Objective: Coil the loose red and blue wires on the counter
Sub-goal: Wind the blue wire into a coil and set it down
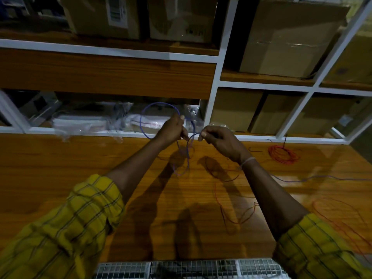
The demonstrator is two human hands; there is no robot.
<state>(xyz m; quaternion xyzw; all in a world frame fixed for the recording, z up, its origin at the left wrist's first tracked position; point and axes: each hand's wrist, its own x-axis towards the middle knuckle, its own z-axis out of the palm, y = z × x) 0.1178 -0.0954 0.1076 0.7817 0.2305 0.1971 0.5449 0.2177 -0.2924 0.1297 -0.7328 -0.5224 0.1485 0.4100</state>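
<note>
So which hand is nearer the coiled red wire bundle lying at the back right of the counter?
Right. The right hand is raised over the counter's middle, with the red coil off to its right. The left hand is farther left, holding up the blue wire loop.

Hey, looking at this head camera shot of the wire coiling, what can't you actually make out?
- Blue wire: its tail runs off the right edge, so its end is unseen.
- Left hand and right hand: curled fingers hide the grip points.
- Loose red wire: thin and dim against the counter; its ends are unclear.
- Box label: blurred.
</note>
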